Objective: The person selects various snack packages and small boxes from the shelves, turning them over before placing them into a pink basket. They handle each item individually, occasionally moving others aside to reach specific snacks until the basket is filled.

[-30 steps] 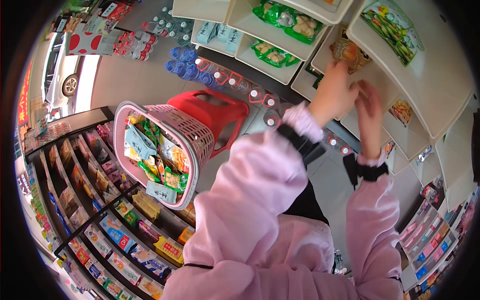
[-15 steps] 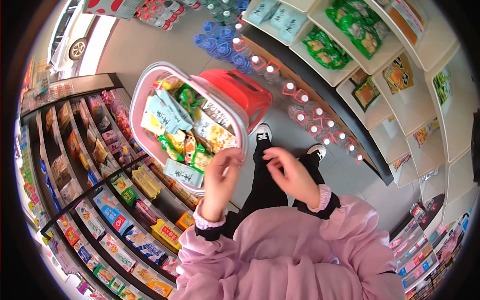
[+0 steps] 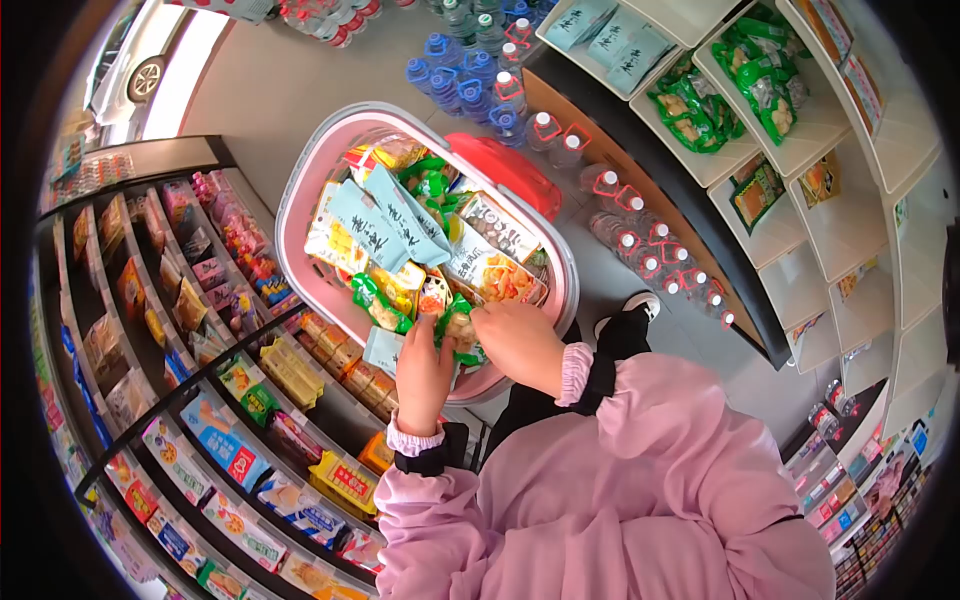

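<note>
A pink basket [image 3: 300,165] with a pale rim is filled with packaged snacks. At its near side, my left hand [image 3: 424,378] and my right hand [image 3: 522,345] grip a green snack bag [image 3: 461,332] with a see-through front from opposite sides. My fingertips partly cover the bag. Pale blue pouches [image 3: 385,222] lie on top of the heap. Beside them are an orange-and-white snack pack [image 3: 505,280], another green bag [image 3: 378,305] and yellow packs. One more pale blue pouch [image 3: 382,347] is tucked by my left hand.
A red stool-like object [image 3: 515,180] stands behind the basket. Snack shelves [image 3: 215,350] run along the left. Water bottles [image 3: 640,240] line the right-hand display, below white bins [image 3: 770,225] of bagged snacks. Blue-topped jugs [image 3: 465,85] stand farther back.
Both hands have moved from the basket's near edge onto the green snack bag inside it. The basket now appears larger and farther right in view.
</note>
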A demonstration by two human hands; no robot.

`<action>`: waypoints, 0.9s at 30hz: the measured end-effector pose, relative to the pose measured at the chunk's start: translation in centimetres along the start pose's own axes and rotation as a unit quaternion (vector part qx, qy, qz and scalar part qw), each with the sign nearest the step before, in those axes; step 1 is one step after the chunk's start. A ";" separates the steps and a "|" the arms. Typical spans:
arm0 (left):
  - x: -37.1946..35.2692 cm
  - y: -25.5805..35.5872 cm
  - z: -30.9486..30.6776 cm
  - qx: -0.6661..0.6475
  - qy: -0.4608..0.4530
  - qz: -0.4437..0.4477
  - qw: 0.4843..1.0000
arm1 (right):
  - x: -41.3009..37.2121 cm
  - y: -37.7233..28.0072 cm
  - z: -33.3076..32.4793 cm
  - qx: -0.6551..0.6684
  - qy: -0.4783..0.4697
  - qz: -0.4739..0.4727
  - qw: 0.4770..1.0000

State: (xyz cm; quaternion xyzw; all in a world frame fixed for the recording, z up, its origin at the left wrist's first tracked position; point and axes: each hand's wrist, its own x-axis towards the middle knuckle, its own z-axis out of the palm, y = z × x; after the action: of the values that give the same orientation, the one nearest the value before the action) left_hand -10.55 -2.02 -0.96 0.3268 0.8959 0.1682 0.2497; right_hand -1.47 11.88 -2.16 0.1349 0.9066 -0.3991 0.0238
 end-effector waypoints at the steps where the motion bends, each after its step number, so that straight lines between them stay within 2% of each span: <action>1: 0.1 -0.2 0.2 0.001 -0.012 0.007 1.000 | 0.2 0.0 0.2 -0.013 -0.008 0.008 1.000; 4: 0.7 -0.5 0.2 -0.005 -0.021 0.008 1.000 | 0.6 0.5 1.5 -0.061 0.004 0.029 0.998; 8: 1.3 -1.7 0.0 -0.016 -0.062 0.016 0.998 | 0.4 1.4 3.5 -0.045 0.004 0.041 0.998; 12: 1.7 -2.1 -0.6 -0.078 -0.081 0.003 0.994 | 0.7 1.3 2.4 0.021 0.029 0.048 0.998; 15: 1.7 -2.7 -1.3 -0.150 -0.070 0.009 0.986 | 0.7 1.0 0.5 0.118 0.031 0.086 0.989; 17: 2.0 -2.5 -1.9 -0.190 -0.058 0.007 0.980 | 0.5 1.3 -1.3 0.216 0.061 0.066 0.972; 19: 2.7 -0.1 -3.3 -0.354 -0.070 -0.017 0.932 | -0.1 2.1 -3.4 0.311 0.091 0.033 0.945; 21: 3.6 3.8 -4.9 -0.456 -0.060 -0.044 0.887 | -1.0 3.0 -5.4 0.394 0.109 0.017 0.913; 23: 4.9 7.0 -4.5 -0.585 -0.077 -0.040 0.806 | -2.2 4.0 -7.7 0.463 0.123 0.031 0.877; 24: 5.5 8.5 -4.1 -0.644 -0.085 -0.040 0.760 | -2.8 4.9 -7.7 0.514 0.165 0.038 0.841; 25: 5.9 9.9 -3.3 -0.657 -0.111 -0.017 0.746 | -3.4 5.8 -7.6 0.563 0.205 0.046 0.799; 27: 6.6 13.4 -1.9 -0.679 -0.198 -0.029 0.707 | -5.1 7.6 -9.2 0.564 0.239 0.095 0.784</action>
State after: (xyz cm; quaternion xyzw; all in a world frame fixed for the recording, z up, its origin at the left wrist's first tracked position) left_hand -9.23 11.88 4.61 0.0690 0.4790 0.6548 0.5805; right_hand 6.03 22.40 -0.58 0.3007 0.4788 -0.7903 -0.2361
